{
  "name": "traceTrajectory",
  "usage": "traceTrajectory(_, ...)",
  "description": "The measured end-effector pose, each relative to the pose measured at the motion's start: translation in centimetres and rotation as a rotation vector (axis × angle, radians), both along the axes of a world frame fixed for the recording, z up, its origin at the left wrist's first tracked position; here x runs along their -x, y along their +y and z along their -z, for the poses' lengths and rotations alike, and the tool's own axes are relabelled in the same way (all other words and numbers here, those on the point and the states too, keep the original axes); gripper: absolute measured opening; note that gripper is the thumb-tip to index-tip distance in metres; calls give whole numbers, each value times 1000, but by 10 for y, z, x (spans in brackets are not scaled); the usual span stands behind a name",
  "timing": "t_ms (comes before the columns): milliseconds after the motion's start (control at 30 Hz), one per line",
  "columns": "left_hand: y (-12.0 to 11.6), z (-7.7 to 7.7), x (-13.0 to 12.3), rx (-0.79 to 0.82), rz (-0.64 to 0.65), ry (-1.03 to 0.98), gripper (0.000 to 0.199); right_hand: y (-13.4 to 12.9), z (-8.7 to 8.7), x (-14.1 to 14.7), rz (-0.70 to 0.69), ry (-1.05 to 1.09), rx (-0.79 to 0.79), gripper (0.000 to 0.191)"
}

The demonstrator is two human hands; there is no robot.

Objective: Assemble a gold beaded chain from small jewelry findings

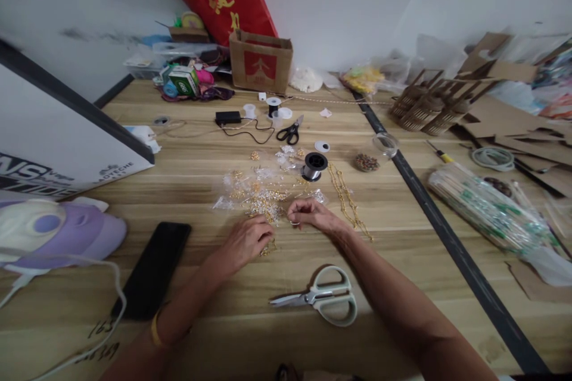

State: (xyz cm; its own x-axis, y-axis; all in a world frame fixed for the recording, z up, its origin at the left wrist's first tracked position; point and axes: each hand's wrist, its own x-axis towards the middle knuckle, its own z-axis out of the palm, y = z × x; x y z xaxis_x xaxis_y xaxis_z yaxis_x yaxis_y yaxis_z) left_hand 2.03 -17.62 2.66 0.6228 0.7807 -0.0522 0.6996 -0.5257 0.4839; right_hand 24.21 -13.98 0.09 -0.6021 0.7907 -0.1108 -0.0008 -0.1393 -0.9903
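Over the near edge of a loose pile of gold and clear beads [267, 203], my left hand [247, 242] has its fingers bent and drawn together; what they hold, if anything, is hidden. A few gold pieces [268, 247] lie just under its fingertips. My right hand [310, 214] is closed in a pinch to the right of the pile, with a short, thin pale strand [295, 224] showing at the fingertips. Behind it stands a black spool of silvery wire [313, 168]. A gold chain [343, 193] stretches along the table to its right.
White-handled scissors [333, 296] lie in front, between my forearms. A black phone [154, 268] and a purple-and-white device [67, 229] with a cable are at left. Farther back are black scissors [290, 131], a jar of brown beads [367, 161] and a paper bag [260, 62].
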Motion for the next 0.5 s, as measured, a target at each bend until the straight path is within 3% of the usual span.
traceTrajectory(267, 1, 3, 0, -45, 110, 119, 23, -1, -1, 1, 8, -19, 2, 22)
traceTrajectory(500, 1, 2, 0, -19, 83, 98, 22, -1, -2, 1, 2, -26, 5, 23)
